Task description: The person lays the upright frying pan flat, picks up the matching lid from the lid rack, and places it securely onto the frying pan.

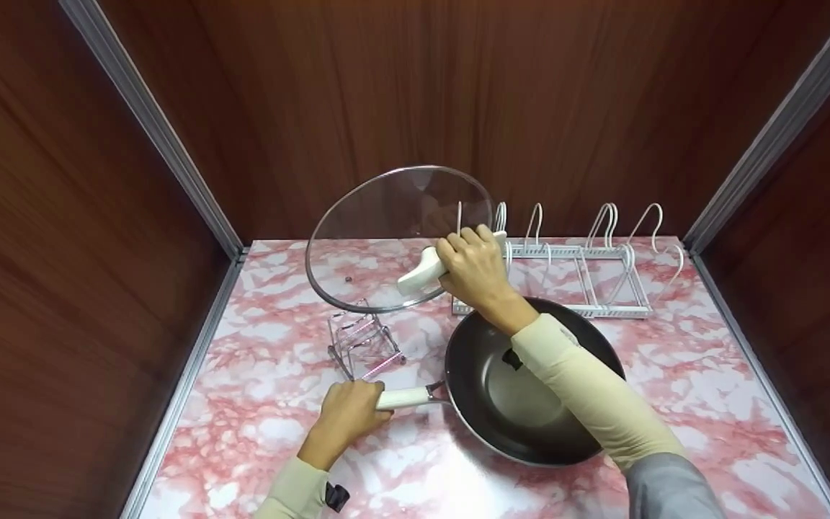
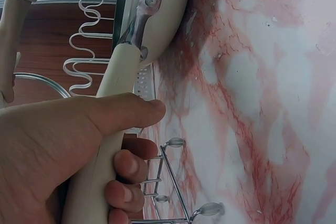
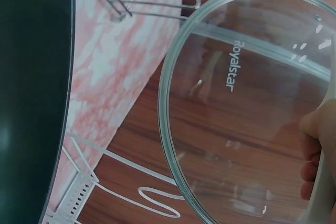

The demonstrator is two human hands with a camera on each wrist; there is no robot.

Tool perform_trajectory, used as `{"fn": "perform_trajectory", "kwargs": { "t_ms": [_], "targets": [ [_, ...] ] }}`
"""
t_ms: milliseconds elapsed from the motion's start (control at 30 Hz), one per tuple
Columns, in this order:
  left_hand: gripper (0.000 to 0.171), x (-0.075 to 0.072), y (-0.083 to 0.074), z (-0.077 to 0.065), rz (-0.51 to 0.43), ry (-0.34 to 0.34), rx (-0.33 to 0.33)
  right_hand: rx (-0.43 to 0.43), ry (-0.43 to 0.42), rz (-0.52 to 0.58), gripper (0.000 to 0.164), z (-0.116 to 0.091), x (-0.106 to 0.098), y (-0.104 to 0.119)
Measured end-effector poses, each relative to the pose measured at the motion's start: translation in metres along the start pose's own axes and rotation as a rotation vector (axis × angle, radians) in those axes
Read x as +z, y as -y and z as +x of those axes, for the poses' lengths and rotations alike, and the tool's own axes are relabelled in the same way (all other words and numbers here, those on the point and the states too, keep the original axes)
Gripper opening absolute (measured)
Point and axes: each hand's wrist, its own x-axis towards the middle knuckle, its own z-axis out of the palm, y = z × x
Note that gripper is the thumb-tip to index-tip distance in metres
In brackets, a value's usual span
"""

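Observation:
My left hand (image 1: 351,414) grips the cream handle (image 1: 404,398) of a dark-lined frying pan (image 1: 523,404); in the left wrist view the thumb lies along the handle and the fingers curl beneath it. The pan's outside is white, close over the tabletop. My right hand (image 1: 474,265) holds the white handle (image 1: 422,272) of a round glass lid (image 1: 379,231) with a metal rim. Raised and tilted, the lid is behind and left of the pan, and its glass (image 3: 231,124) carries the word Royalstar. The right forearm crosses over the pan.
A white wire rack (image 1: 609,311) with upright curved loops stands behind the pan, partly hidden by it. Left of the pan is a small chrome wire rack (image 1: 364,342). Wood-grain walls (image 1: 415,94) enclose the red-and-white marbled tabletop (image 1: 256,404) at the back and sides.

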Motion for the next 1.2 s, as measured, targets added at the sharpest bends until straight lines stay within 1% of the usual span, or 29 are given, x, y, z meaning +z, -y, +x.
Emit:
{"fn": "perform_trajectory", "kwargs": {
  "t_ms": [67,267,433,567,833,933,1033,1200],
  "targets": [
    [0.036,0.0,0.0,0.0,0.003,-0.005,0.001,0.001,0.008,0.002,0.023,-0.001,-0.001,0.0],
    [0.035,0.0,0.0,0.0,0.002,0.015,-0.008,0.017,0.01,0.012,0.022,-0.004,-0.001,-0.001],
    [0.033,0.0,0.0,0.001,-0.007,0.024,-0.016,0.023,0.022,0.011,0.025,-0.007,-0.002,-0.001],
    [0.033,0.001,0.0,0.001,-0.014,0.028,-0.025,0.031,0.027,0.018,0.023,-0.008,-0.004,-0.002],
    [0.033,0.001,0.0,0.001,-0.012,0.025,-0.034,0.049,0.011,0.048,0.02,-0.012,-0.005,-0.002],
    [0.033,0.001,0.0,0.0,-0.006,0.016,-0.027,0.052,0.005,0.052,0.019,-0.014,-0.005,-0.003],
    [0.032,0.002,0.0,0.0,-0.001,0.008,-0.022,0.058,0.009,0.052,0.02,-0.017,-0.006,-0.004],
    [0.032,0.001,0.0,0.0,0.001,0.012,-0.023,0.063,0.02,0.058,0.022,-0.02,-0.008,-0.007]
  ]
}}
